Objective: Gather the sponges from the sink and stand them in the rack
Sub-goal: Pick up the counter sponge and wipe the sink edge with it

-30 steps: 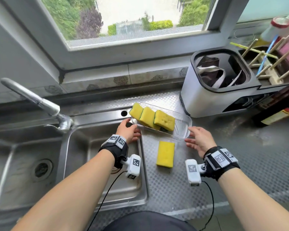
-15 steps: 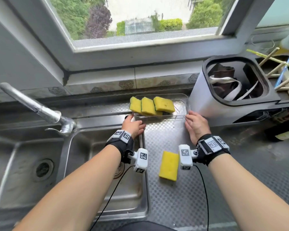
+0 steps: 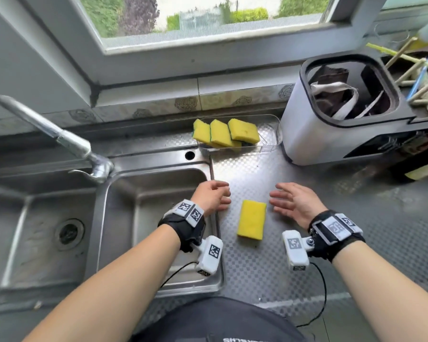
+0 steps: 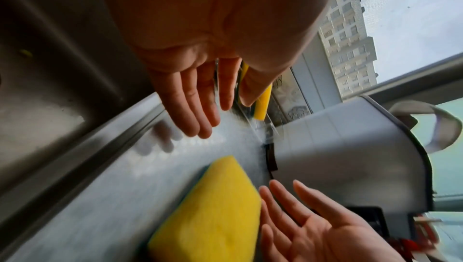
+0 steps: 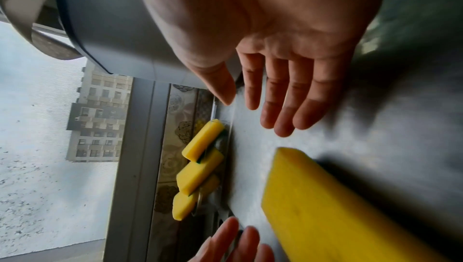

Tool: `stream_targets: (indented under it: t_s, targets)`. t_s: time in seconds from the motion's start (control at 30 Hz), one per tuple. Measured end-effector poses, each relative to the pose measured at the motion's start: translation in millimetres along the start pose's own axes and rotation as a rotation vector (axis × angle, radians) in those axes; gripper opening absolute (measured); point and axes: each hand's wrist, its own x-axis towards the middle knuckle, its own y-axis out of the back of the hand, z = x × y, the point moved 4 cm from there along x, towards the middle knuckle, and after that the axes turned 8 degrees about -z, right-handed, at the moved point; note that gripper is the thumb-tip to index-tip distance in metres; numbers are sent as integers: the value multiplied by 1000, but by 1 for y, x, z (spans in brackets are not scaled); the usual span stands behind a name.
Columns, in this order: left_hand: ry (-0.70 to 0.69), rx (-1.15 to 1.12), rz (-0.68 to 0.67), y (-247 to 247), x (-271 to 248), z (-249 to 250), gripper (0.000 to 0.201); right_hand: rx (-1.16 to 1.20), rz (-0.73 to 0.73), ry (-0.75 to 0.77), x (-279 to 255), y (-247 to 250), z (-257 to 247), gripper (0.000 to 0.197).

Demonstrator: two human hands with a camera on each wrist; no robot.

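A clear plastic rack (image 3: 269, 137) stands at the back of the counter against the wall ledge. Three yellow sponges (image 3: 225, 133) lean in a row in its left part; the right wrist view shows these racked sponges (image 5: 200, 167) on edge. A fourth yellow sponge (image 3: 252, 223) lies flat on the counter, the same loose sponge (image 4: 213, 207) (image 5: 325, 207) in both wrist views. My left hand (image 3: 214, 197) (image 4: 195, 107) hovers just left of it, fingers straight, holding nothing. My right hand (image 3: 290, 199) (image 5: 275, 92) hovers just right of it, also empty.
The steel sink (image 3: 146, 193) lies left of the counter, and its basins show no sponges. A tap (image 3: 59, 139) reaches over it. A white bin (image 3: 319, 134) stands right of the rack. Bottles and sticks crowd the far right.
Both hands have let go of the rack, which now sits pushed back by the wall next to the bin. They have drawn back to either side of the loose sponge.
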Motion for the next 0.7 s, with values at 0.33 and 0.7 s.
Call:
stream_targets:
  t_s: [0.33,0.7]
  targets:
    - [53,203,-49,-20,-18,-46,43,-78,-51,-16,-33,-29,51,29]
    - [-69,-9,-102,-24,-21,-38,17,-32,-105,12,-51,-44,42,26]
